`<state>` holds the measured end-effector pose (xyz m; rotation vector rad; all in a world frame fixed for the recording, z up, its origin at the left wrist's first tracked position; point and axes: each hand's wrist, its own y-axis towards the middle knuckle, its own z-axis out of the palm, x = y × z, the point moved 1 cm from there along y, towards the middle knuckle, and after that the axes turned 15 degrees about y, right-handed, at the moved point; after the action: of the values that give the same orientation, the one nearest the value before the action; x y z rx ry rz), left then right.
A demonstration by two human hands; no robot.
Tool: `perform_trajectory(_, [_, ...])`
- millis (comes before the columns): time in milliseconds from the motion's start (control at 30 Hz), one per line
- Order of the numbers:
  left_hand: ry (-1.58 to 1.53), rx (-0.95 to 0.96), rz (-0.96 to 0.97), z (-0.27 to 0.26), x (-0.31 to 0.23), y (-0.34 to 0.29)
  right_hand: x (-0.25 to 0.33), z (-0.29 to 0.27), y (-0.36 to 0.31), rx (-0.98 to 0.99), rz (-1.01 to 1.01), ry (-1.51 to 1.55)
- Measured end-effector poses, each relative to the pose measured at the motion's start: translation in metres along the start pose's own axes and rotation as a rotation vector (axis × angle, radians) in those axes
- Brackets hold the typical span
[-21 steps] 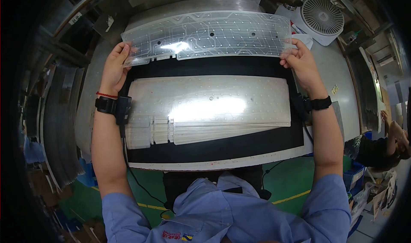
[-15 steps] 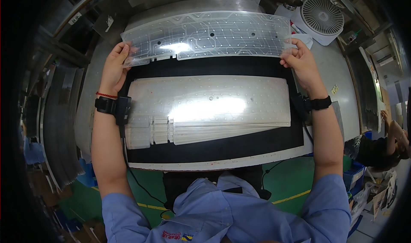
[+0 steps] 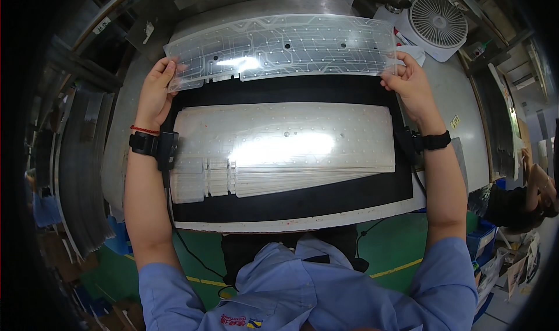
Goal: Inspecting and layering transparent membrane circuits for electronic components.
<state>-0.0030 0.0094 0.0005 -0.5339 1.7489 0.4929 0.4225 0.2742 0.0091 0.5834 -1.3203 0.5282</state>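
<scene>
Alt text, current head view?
Left hand and right hand hold a clear circuit-patterned sheet by its ends. Lower in frame, a fanned stack of similar sheets lies on a black mat; a white fan stands upper right.

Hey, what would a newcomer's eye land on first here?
Probably the clear, line-patterned sheet near the top, its ends held by the left hand and right hand. Below it, a stack of sheets on a black mat catches bright glare. A white fan stands at upper right.
</scene>
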Motion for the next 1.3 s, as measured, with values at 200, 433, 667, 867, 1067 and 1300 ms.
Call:
perform_trajectory(200, [-0.006, -0.001, -0.006, 0.0005, -0.0007, -0.0003, -0.0013, -0.0018, 0.0002, -0.003, 0.000, 0.008])
perform_trajectory(433, [0.005, -0.001, -0.007, -0.0013, 0.0018, 0.0018, -0.0011, -0.0005, -0.0003, 0.003, 0.000, 0.005])
perform_trajectory(667, [0.007, -0.008, -0.009, -0.0010, 0.0017, 0.0012, 0.0001, 0.0004, -0.0012, 0.005, 0.000, -0.012])
perform_trajectory(867, [0.008, -0.009, -0.005, -0.0013, 0.0017, 0.0012, 0.0007, -0.0002, -0.0018, 0.002, 0.010, 0.003])
perform_trajectory(1067, [0.006, 0.018, -0.001, -0.0019, -0.0002, -0.0006, 0.0014, 0.0015, 0.0001, -0.011, 0.050, 0.126])
perform_trajectory(1300, [0.020, 0.025, -0.008, -0.0018, -0.0016, -0.0010, 0.0021, 0.0039, -0.0020, -0.002, 0.029, -0.033])
